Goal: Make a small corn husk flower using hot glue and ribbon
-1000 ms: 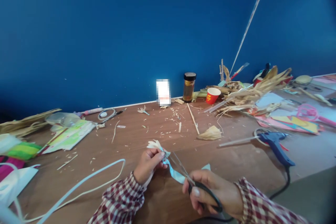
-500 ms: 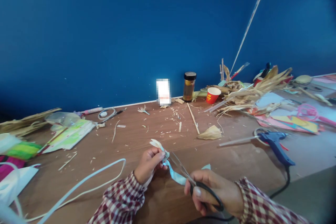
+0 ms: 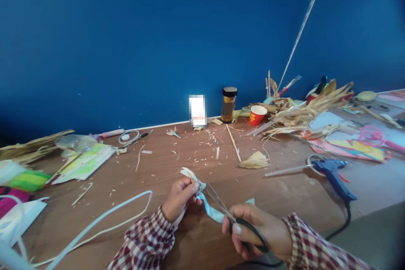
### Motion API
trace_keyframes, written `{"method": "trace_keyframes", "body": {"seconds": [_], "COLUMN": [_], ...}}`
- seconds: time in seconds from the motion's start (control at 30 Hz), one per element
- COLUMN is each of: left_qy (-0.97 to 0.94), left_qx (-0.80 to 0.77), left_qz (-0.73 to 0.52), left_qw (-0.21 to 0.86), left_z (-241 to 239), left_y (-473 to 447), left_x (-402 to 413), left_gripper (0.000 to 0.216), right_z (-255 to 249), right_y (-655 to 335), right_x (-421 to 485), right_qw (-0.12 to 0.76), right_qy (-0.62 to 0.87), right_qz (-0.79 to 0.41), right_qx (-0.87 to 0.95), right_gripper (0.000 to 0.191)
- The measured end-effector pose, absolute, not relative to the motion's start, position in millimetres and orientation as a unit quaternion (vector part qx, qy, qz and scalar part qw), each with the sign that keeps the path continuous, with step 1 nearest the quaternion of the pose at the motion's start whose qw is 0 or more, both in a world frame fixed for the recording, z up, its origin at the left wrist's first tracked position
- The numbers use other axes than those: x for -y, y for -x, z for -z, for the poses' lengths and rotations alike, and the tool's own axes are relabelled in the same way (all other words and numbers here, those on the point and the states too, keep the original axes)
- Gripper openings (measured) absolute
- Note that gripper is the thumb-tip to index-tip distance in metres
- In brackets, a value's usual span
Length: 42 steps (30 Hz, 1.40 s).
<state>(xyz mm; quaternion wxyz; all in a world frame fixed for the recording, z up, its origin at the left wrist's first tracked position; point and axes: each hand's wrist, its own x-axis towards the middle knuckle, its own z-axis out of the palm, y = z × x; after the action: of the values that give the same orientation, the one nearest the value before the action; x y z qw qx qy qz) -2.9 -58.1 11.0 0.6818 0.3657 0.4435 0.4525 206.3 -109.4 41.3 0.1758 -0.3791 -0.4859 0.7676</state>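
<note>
Between thumb and fingers, my left hand (image 3: 181,197) pinches a small craft flower (image 3: 189,173) with pale, husk-like petals. A light blue paper strip (image 3: 212,213) trails from its base down toward the other hand. My right hand (image 3: 253,230) is closed around the black handles of a pair of scissors (image 3: 221,204). The blades point up and left, their tips close to the flower's base. Whether the blades touch the strip I cannot tell. Another piece of light blue paper (image 3: 249,201) shows behind my right hand.
A blue glue gun (image 3: 332,175) lies to the right, its cable running toward the front edge. Dried corn husks (image 3: 291,116), a red paper cup (image 3: 257,115) and a dark-lidded jar (image 3: 228,105) stand at the back. A white cable (image 3: 110,211) loops at left. Small scraps litter the table (image 3: 161,156).
Both hands, the flower and the scissors keep almost the same positions. Only a very slight shift of the whole view shows.
</note>
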Motion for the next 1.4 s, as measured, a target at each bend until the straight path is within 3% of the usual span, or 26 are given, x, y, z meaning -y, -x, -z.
{"method": "trace_keyframes", "body": {"seconds": [1.4], "left_qy": [-0.389], "left_qx": [-0.439], "left_qz": [-0.42], "left_qw": [0.692], "left_z": [-10], "left_y": [2], "left_x": [58], "left_gripper": [0.029], "right_z": [-31], "right_y": [-199], "right_x": [104], "right_qw": [0.196], "right_qy": [0.357], "right_qz": [-0.773], "right_qx": [0.486], "right_gripper": [0.048]}}
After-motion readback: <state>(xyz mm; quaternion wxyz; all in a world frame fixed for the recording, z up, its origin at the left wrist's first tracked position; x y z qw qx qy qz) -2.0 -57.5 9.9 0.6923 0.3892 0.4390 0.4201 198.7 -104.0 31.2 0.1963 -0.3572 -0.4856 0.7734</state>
